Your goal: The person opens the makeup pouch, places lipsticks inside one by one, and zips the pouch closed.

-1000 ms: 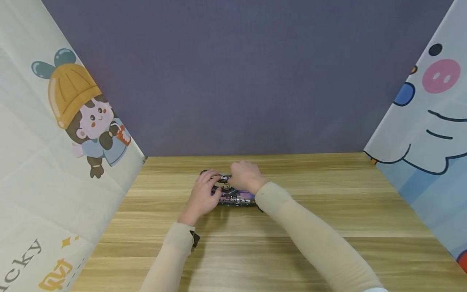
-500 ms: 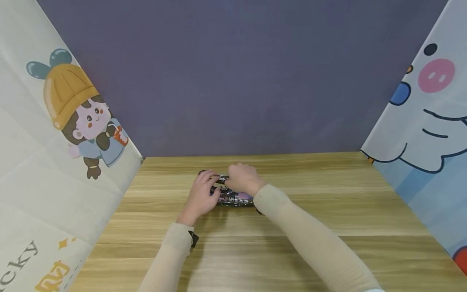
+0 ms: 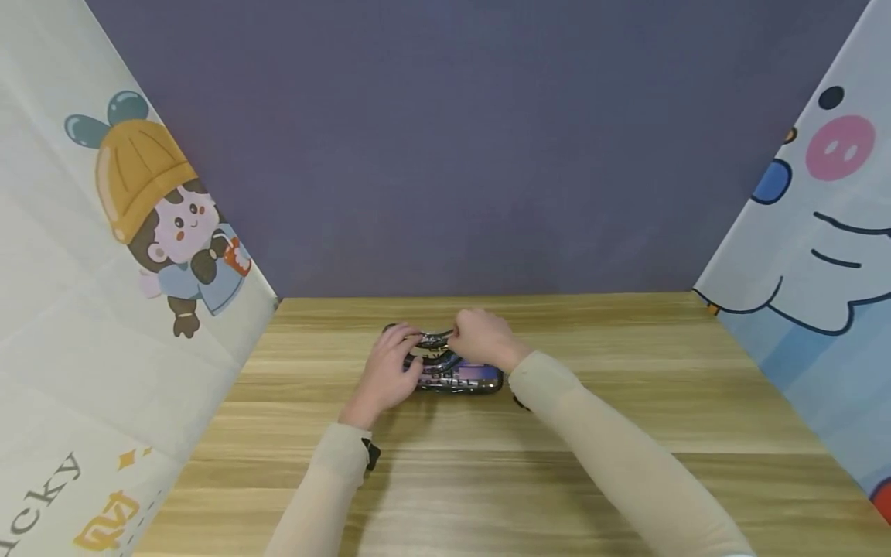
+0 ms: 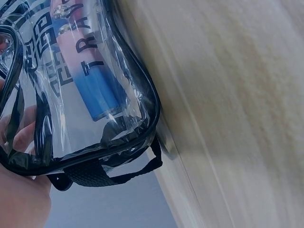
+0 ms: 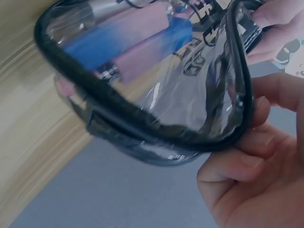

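Observation:
A clear plastic travel pouch with black trim and black lettering lies on the table. My left hand holds its left end, the thumb and fingers across the upper edge. At the upper edge farther right, my right hand has its fingers curled against the pouch; whether they pinch a zipper pull is hidden. Between the hands, the pouch's top gapes a little. Inside, the left wrist view shows a pink-and-blue tube. Pink-and-blue tubes also lie within it in the right wrist view. A black fabric loop is on one end.
The wooden table ends at a dark grey panel behind the pouch. Cartoon-printed cloths stand along the left and right sides. A dark band sits at my left wrist.
My right hand first shifts barely, then slides right along the pouch's upper edge, showing more of its right end. The left hand keeps its hold in place.

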